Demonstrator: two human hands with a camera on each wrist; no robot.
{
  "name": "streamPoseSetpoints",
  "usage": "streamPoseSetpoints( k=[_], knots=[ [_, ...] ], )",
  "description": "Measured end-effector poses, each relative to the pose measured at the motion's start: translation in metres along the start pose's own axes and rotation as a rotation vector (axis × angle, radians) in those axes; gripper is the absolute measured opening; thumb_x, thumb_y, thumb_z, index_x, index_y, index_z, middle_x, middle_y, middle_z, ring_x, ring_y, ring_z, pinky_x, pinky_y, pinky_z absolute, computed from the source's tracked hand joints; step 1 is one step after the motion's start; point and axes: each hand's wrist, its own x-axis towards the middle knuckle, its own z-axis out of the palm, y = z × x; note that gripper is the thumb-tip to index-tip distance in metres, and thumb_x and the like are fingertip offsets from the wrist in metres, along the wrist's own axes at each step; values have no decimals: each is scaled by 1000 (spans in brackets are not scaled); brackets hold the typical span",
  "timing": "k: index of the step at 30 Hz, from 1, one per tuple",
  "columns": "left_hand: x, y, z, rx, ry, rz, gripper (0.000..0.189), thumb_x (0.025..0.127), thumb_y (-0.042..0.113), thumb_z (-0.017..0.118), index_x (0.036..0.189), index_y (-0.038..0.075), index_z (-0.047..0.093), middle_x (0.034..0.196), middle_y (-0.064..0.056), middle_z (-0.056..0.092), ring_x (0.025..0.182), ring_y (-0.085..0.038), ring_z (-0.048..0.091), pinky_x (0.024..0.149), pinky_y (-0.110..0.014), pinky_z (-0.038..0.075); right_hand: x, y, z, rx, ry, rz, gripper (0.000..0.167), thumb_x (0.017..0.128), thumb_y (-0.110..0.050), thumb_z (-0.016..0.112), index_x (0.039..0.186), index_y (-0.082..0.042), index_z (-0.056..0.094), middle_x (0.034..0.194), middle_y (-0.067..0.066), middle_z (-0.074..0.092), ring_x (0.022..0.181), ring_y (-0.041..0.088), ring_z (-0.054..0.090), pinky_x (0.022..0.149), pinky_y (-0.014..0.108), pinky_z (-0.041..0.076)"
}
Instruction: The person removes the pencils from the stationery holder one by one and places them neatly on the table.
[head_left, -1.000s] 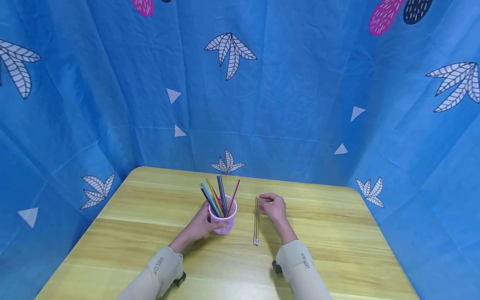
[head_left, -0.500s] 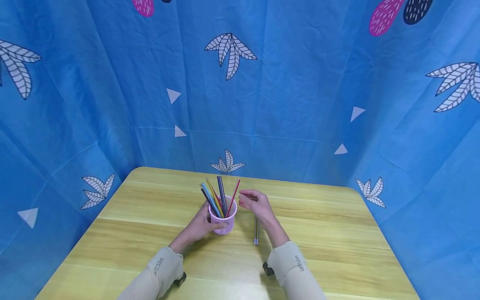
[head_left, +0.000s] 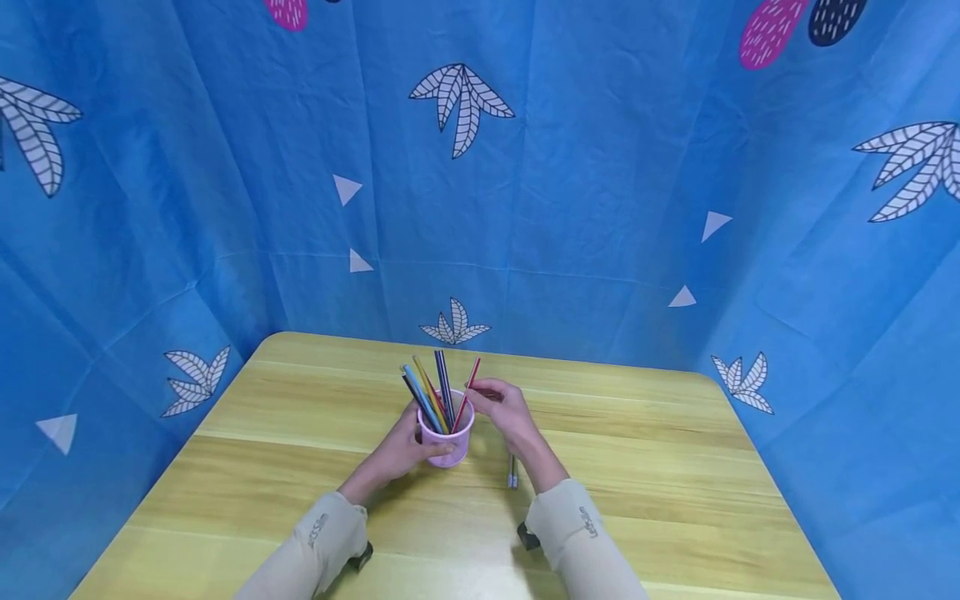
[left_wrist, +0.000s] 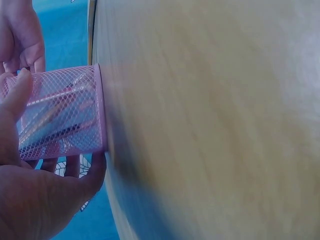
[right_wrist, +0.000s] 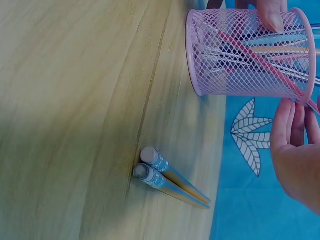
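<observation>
Closest to the camera, 2 pale sleeves (head_left: 588, 542) reach over a wooden table (head_left: 690, 483), where 2 eraser-tipped pencils (right_wrist: 170, 186) lie side by side, erasers toward the person. Just beyond, the left hand (head_left: 400, 451) is wrapped around a pink mesh cup (head_left: 450, 461) standing upright and holding several coloured pencils (head_left: 421, 398). At its rim, the right hand (head_left: 506, 410) pinches a slanting red pencil (head_left: 462, 408), its lower end inside the cup. Behind the table hangs a blue curtain (head_left: 615, 167) printed with white leaves (head_left: 465, 108).
</observation>
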Motion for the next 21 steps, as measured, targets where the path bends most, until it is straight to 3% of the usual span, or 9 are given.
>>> streamPoseSetpoints(
  k=[3, 7, 14, 21],
  knots=[
    [0, 0, -1, 3, 2, -5, 102, 83, 12, 86, 163, 14, 23, 160, -15, 43, 145, -39, 44, 122, -60, 35, 2, 0, 2, -13, 17, -5, 29, 96, -11, 71, 121, 3, 70, 111, 14, 72, 96, 17, 67, 93, 35, 61],
    [1, 0, -1, 3, -7, -4, 101, 84, 14, 86, 163, 15, 24, 160, -15, 43, 146, -39, 44, 123, -60, 34, 3, 0, 5, -23, 50, -14, 23, 95, -10, 73, 115, 2, 72, 105, 11, 73, 92, 16, 66, 91, 37, 62],
    [2, 0, 0, -1, -3, 16, 102, 81, 14, 89, 162, 21, 27, 160, -11, 44, 150, -37, 38, 127, -63, 22, 2, 0, 5, -23, 66, -28, 21, 95, -9, 73, 111, 4, 72, 101, 9, 73, 90, 14, 65, 82, 26, 61],
    [1, -1, 1, -7, 0, 14, 98, 82, 11, 87, 161, 18, 29, 158, -13, 46, 147, -37, 43, 125, -60, 29, 0, -6, 7, -42, 86, -18, 19, 98, -13, 71, 112, -1, 73, 102, 7, 71, 91, 15, 65, 84, 26, 61]
  ],
)
